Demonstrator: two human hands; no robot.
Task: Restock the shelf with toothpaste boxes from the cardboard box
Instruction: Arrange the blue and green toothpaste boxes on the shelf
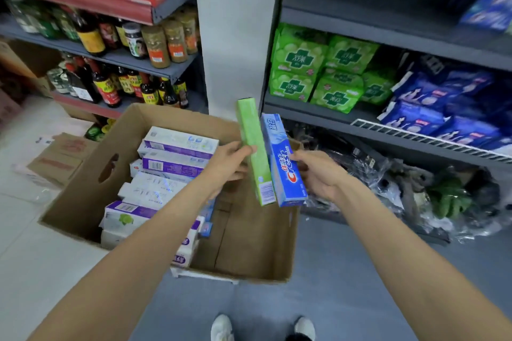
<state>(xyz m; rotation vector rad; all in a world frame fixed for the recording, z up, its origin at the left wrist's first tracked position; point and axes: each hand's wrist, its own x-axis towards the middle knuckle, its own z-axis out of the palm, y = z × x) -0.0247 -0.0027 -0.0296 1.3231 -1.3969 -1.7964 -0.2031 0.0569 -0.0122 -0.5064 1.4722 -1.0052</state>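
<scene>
Here, above the carton (pixel 83 196): left hand (pixel 230 163) with fingers curled round a green box (pixel 253 152), right hand (pixel 318 171) gripping a blue box (pixel 285 163), both upright, side by side, touching. More boxes (pixel 171 158) stacked inside. Shelf (pixel 388 36) to the right.

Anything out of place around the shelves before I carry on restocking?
Yes: crumpled plastic bags are heaped loose on the floor under the right-hand shelf, and flattened cartons lie left of the cardboard box.
</scene>
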